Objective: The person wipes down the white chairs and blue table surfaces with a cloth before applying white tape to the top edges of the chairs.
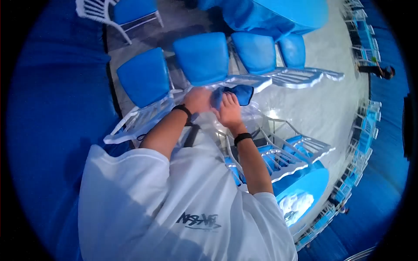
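The person's right hand [228, 111] is mostly closed, with bent fingers holding down on a blue cloth [244, 93]. The left hand [200, 100] is curled in right beside it, but it is blurry, so nobody can tell how tight it is or if it has a bit of the cloth too.

The biggest thing close by is a table with a long blue cover [300, 17], past the row of chairs. Next come the white chairs. One has a wide blue seat [202, 58], and a white chair back [261, 82] runs just past the hands. The cloth is by the near edge of the chair back's top bar. It is hard to see if it touches the bar.

The cloth is the smallest of these. It looks light and soft, and it bends and folds easily. It does not look like it can break. It may slide a little on the smooth white paint. The best place to hold it is the bunched middle, under flat fingers. The loose end with the dark edge looks floppy, so holding only there would let the rest droop.
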Demonstrator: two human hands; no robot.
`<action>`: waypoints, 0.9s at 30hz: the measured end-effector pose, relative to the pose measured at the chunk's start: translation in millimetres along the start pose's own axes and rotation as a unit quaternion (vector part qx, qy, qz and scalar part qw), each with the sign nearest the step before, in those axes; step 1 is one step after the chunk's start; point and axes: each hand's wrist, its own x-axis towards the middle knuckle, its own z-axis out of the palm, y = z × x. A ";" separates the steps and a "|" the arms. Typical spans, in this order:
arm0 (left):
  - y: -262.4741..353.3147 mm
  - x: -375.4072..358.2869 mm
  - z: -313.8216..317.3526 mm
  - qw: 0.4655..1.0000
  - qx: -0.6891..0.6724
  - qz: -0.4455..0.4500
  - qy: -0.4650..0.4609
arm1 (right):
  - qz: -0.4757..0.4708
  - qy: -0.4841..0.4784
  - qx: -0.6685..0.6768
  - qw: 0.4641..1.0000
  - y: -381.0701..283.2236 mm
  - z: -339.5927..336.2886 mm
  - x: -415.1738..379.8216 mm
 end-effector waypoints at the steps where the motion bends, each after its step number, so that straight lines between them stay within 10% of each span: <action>1: -0.6 -0.3 5.4 0.999 0.010 -0.002 0.037 | -0.008 0.002 0.018 1.000 3.9 -1.1 -2.4; 11: 12.6 9.6 -11.7 0.991 0.086 -0.029 -0.103 | 0.059 0.104 0.091 0.989 100.4 -1.8 -22.7; 27: 14.4 11.8 23.3 0.988 0.151 -0.028 -0.020 | 0.101 0.171 0.161 0.967 168.3 -57.8 -33.5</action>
